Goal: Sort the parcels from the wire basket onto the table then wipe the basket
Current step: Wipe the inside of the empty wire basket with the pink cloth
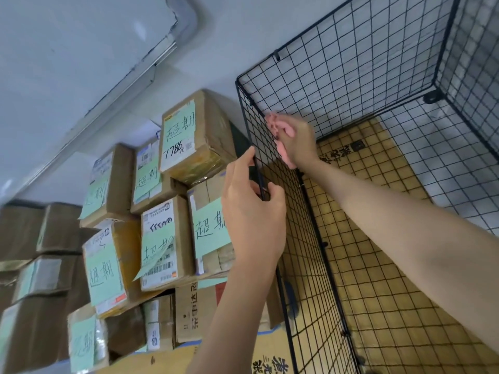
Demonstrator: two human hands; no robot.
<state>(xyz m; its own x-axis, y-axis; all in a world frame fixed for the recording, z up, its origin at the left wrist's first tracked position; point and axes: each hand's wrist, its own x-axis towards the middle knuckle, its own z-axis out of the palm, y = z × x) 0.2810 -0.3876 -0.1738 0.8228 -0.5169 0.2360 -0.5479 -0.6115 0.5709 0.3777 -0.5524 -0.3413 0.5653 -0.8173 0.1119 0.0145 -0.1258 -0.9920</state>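
View tilted. Pale grey wall (81,49) fills the upper left, with a metal frame (151,63) running diagonally across it. Below it is a stack of brown cardboard parcels (167,238), packed close and touching, several layers deep. Most carry green paper notes (179,130) with handwritten characters, plus white shipping labels. More brown boxes (32,238) sit blurred at the far left. The stack rests on flattened printed cardboard (270,352); the counter under it is hidden, so I cannot tell its surface.

The black wire basket (351,63) takes up the right half, just beside the parcels, with its left side panel (305,252) almost touching the stack. A yellowish cardboard sheet (378,292) with dark print lines the basket bottom. A grey tiled surface shows through the far mesh.

The left arm comes up from the bottom centre. The left hand (253,211) grips the outer edge wire of the side panel: thumb straight up along the wire, fingers curled over the edge from the other side.

The right forearm reaches in from the lower right across the basket interior. The right hand (297,139) is at the inner face of the same panel near its upper corner, above the left hand, hands close but apart. Its fingers are curled round a pink cloth (278,126), which is pressed against the mesh, with some cloth hanging below the palm.
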